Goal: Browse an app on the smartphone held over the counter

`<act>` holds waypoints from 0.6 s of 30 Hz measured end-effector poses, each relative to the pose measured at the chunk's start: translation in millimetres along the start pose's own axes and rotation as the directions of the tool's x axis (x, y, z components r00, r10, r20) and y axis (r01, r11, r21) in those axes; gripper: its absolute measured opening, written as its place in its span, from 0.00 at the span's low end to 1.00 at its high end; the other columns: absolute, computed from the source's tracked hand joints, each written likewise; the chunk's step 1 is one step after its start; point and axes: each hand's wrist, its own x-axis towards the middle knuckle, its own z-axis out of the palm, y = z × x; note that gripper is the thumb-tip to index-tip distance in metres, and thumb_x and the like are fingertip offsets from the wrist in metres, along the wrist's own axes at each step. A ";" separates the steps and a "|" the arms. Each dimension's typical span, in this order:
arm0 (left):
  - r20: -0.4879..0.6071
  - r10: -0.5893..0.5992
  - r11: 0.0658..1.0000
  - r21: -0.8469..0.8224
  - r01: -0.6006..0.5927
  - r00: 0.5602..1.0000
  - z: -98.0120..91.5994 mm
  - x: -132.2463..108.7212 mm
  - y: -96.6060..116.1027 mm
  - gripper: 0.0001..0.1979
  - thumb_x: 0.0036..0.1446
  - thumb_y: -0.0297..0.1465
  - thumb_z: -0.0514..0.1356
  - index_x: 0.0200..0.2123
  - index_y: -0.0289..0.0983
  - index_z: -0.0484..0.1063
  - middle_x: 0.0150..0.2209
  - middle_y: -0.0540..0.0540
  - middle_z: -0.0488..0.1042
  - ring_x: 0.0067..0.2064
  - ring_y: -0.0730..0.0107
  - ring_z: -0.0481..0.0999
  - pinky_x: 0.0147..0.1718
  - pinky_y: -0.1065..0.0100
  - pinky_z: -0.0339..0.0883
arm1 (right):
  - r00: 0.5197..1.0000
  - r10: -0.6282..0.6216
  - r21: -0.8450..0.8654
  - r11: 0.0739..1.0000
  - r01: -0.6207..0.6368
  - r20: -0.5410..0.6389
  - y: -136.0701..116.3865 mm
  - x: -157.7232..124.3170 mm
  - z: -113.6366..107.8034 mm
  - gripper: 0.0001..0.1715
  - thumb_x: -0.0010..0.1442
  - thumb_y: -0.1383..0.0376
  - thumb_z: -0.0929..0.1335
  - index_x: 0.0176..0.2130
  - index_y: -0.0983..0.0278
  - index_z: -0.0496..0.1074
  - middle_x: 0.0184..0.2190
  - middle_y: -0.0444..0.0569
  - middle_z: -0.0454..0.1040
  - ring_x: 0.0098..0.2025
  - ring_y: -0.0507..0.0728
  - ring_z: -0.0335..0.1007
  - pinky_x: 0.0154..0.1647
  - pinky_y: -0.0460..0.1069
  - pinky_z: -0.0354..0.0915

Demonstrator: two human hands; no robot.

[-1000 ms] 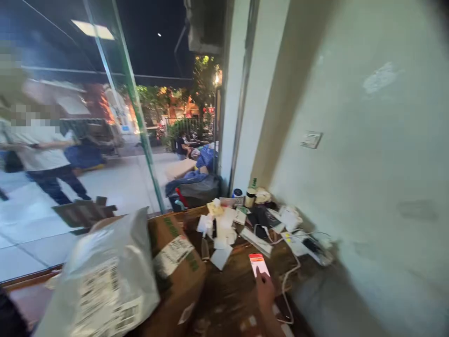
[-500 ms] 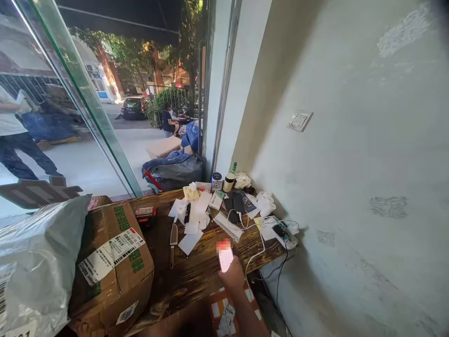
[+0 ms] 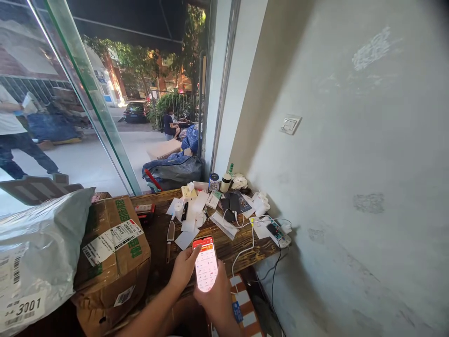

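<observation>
A lit smartphone (image 3: 206,269), its screen showing a red top and rows of small icons, is held upright over the front of the wooden table (image 3: 224,255). My right hand (image 3: 215,297) wraps round its right side and lower end. From the left, my left hand (image 3: 183,269) grips the phone's edge, with the thumb on the upper part of the screen. Its other fingers are hidden behind the phone. Just left of my hands, a kitchen knife (image 3: 170,236) lies on the table, among loose white papers (image 3: 187,238).
A taped carton (image 3: 115,276) and a grey plastic parcel (image 3: 42,252) fill the left side. Cables and a power strip (image 3: 280,234) lie at the table's right end. Beyond the glass (image 3: 87,93) stand a person and a dark car (image 3: 135,111).
My left hand has come into view and taken hold of the phone. The phone has moved left and closer, and its screen now shows icons. The view has shifted slightly.
</observation>
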 end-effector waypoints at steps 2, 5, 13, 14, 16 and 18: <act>-0.025 0.008 1.000 -0.019 -0.008 1.000 -4.5 -5.1 0.3 0.29 0.41 0.57 0.62 0.23 0.32 0.74 0.23 0.40 0.74 0.29 0.56 0.71 0.30 0.63 0.59 | 1.000 0.001 0.009 1.000 -0.001 0.011 -0.2 -2.8 0.0 0.34 0.36 0.65 0.69 0.46 0.63 0.62 0.40 0.58 0.73 0.42 0.70 0.71 0.40 0.58 0.67; -0.013 0.035 0.996 -0.086 -0.036 0.999 -8.6 -13.7 0.9 0.26 0.42 0.53 0.64 0.26 0.32 0.75 0.26 0.40 0.76 0.33 0.54 0.73 0.34 0.62 0.62 | 0.999 -0.030 0.059 0.998 0.030 0.014 1.7 -6.1 3.8 0.34 0.36 0.66 0.69 0.46 0.62 0.62 0.40 0.55 0.73 0.40 0.67 0.71 0.38 0.57 0.68; 0.299 -0.091 0.866 -0.447 0.224 0.950 -12.3 -57.3 -18.7 0.35 0.47 0.38 0.60 0.60 0.46 0.57 0.53 0.43 0.70 0.52 0.53 0.70 0.35 0.65 0.67 | 0.990 0.070 0.459 0.881 -0.117 0.120 -4.6 -5.8 15.1 0.36 0.38 0.58 0.74 0.45 0.63 0.60 0.40 0.55 0.74 0.39 0.63 0.72 0.38 0.55 0.69; 0.321 -0.092 0.834 -0.492 0.249 0.943 -13.8 -60.7 -18.8 0.38 0.47 0.35 0.60 0.62 0.48 0.53 0.55 0.43 0.68 0.54 0.53 0.69 0.36 0.65 0.68 | 0.980 0.066 0.513 0.844 -0.155 0.187 -7.9 -5.9 12.9 0.38 0.39 0.56 0.74 0.47 0.63 0.60 0.42 0.56 0.74 0.42 0.63 0.72 0.40 0.55 0.69; 0.319 -0.062 0.798 -0.553 0.239 0.946 -16.8 -64.5 -16.2 0.40 0.45 0.32 0.60 0.63 0.47 0.51 0.58 0.43 0.66 0.55 0.52 0.67 0.41 0.63 0.68 | 0.949 0.080 0.594 0.763 -0.255 0.303 -15.2 -5.5 6.5 0.37 0.43 0.55 0.73 0.49 0.63 0.61 0.45 0.55 0.74 0.45 0.63 0.72 0.43 0.54 0.69; 0.295 -0.036 0.789 -0.578 0.208 0.955 -19.0 -66.3 -11.9 0.41 0.42 0.29 0.59 0.62 0.45 0.53 0.58 0.43 0.65 0.56 0.50 0.67 0.44 0.61 0.69 | 0.914 0.103 0.664 0.656 -0.358 0.392 -22.1 -3.4 -0.5 0.31 0.46 0.55 0.69 0.49 0.63 0.63 0.43 0.53 0.76 0.44 0.62 0.72 0.43 0.55 0.69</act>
